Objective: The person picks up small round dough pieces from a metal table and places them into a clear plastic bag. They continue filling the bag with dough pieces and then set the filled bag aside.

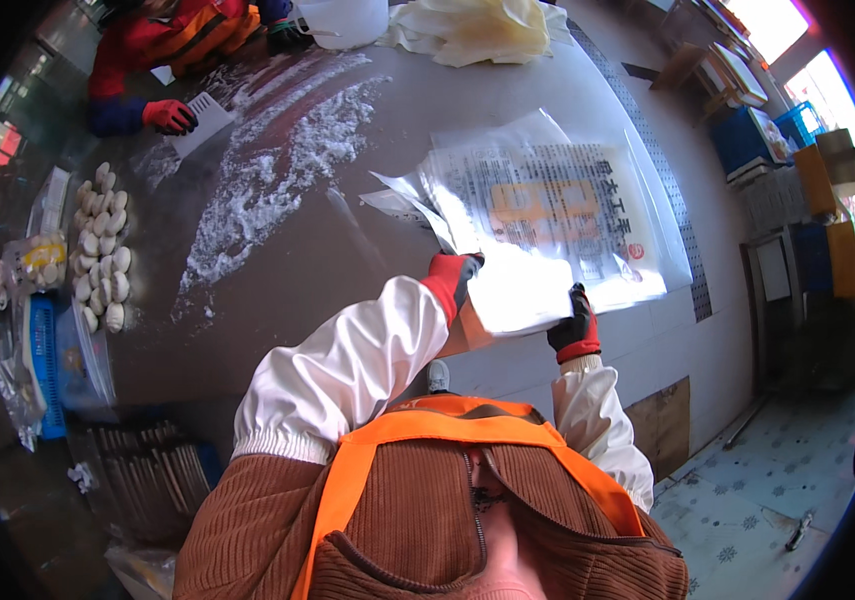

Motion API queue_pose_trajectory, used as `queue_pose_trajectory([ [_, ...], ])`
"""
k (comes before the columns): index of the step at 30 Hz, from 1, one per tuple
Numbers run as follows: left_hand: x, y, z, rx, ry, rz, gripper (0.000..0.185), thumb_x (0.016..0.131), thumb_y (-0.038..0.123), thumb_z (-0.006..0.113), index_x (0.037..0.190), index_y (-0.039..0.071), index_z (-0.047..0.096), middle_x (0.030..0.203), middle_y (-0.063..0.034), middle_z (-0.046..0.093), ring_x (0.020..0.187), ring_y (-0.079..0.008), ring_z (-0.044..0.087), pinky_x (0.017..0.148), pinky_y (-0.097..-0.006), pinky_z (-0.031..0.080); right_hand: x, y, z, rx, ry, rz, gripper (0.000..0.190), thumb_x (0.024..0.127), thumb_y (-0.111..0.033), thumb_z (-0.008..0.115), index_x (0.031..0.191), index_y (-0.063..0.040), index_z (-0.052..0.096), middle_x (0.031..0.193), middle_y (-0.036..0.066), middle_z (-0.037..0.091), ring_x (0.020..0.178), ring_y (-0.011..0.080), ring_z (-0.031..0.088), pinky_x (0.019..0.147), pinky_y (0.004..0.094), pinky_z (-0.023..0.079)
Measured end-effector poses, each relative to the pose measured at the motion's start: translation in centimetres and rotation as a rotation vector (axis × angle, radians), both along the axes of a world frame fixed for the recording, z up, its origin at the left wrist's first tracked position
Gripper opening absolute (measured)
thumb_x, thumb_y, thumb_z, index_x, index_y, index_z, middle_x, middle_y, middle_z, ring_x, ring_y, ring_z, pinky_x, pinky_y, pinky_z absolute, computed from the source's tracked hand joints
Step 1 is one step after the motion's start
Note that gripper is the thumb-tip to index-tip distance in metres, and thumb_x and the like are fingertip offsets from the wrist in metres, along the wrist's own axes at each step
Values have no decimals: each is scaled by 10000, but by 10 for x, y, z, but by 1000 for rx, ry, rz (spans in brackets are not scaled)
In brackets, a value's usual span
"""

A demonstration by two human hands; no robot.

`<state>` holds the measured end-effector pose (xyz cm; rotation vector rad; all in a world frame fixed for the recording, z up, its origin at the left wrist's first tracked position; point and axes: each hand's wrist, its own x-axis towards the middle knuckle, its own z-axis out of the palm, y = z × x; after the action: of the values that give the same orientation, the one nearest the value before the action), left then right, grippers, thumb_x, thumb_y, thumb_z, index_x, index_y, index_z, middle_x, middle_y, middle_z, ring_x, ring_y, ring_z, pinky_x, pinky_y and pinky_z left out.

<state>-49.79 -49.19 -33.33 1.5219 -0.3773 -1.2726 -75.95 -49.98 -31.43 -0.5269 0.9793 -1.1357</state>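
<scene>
My left hand (457, 277), in a red and black glove, grips the near left edge of a shiny plastic bag (521, 289) at the table's front edge. My right hand (577, 322), gloved alike, holds the same bag at its near right corner. Glare whitens most of the bag. Beyond it lie printed clear plastic bags (547, 202) with writing and an orange pattern, partly overlapping. White powder (270, 180) is spread over the dark table (307, 292) to the left. Pale oval dough pieces (104, 240) sit in a cluster at the table's left.
Across the table, a co-worker's gloved hand (170, 117) holds a white slotted scraper (204, 124). A white plastic container (345, 22) and yellowish sheeting (472, 30) stand at the far edge. A blue basket (47, 360) is at the left. Boxes (817, 180) line the right wall.
</scene>
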Motion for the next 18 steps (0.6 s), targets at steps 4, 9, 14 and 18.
queue_pose_trajectory([
  [4, 2, 58, 112, -139, -105, 28, 290, 760, 239, 773, 876, -19, 708, 778, -83, 667, 674, -145, 598, 598, -295, 463, 4, 25, 22, -282, 321, 148, 348, 986, -294, 459, 1222, -46, 526, 1157, 80, 618, 1059, 209, 597, 939, 348, 474],
  [9, 31, 116, 164, -79, -163, -215, 378, 771, 219, 774, 1011, -41, 641, 789, -101, 659, 690, -166, 639, 631, -307, 495, 3, 76, 32, -227, 502, 210, 400, 945, -95, 454, 1329, 13, 474, 1317, 158, 538, 1229, 227, 504, 1058, 324, 369],
  [14, 94, 194, 137, -392, -119, -149, 301, 890, 146, 623, 1122, -47, 635, 1040, -148, 679, 902, -202, 662, 790, -316, 524, 69, 128, 36, -38, 189, 167, 433, 991, -237, 492, 1354, -4, 462, 1285, 98, 547, 1175, 176, 502, 1001, 320, 409],
  [18, 140, 266, 149, -378, -56, -190, 332, 884, 148, 613, 1148, -52, 624, 1088, -131, 669, 971, -216, 642, 865, -329, 504, 135, 201, 47, -362, 285, 281, 381, 979, -248, 497, 1291, -30, 487, 1222, 91, 545, 1161, 208, 504, 1013, 366, 412],
])
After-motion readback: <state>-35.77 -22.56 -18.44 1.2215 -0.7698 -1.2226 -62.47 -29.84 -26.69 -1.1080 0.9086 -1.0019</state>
